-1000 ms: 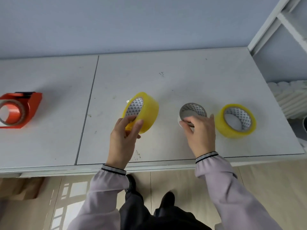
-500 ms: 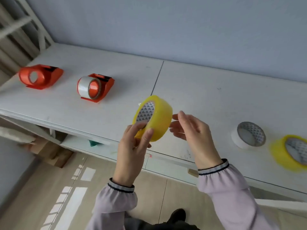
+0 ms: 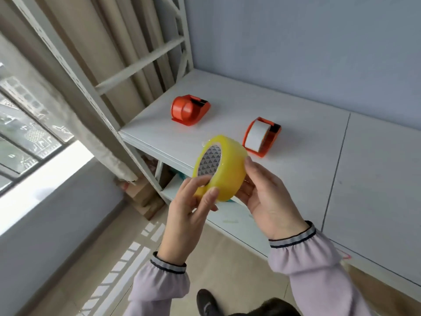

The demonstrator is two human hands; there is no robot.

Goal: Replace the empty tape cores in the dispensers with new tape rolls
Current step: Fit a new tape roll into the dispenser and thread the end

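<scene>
I hold a yellow tape roll [image 3: 227, 165] upright in the air, in front of the white shelf's left end. My left hand [image 3: 191, 208] grips its lower left rim, thumb on the outer face. My right hand [image 3: 268, 197] cups its right side. On the shelf top beyond it stand two orange dispensers: the near dispenser [image 3: 262, 137] carries a pale core or thin roll, and the far dispenser [image 3: 189, 109] at the left end shows only its orange hub.
The white shelf top [image 3: 319, 156] runs to the right along a blue wall. Grey shelf uprights [image 3: 95, 87] and a curtain stand at the left, with a window beyond. Cardboard boxes [image 3: 141, 197] sit on the floor under the shelf.
My view has swung left, so the two dispensers came near and the loose rolls on the right left the view. My right hand has closed onto the yellow roll.
</scene>
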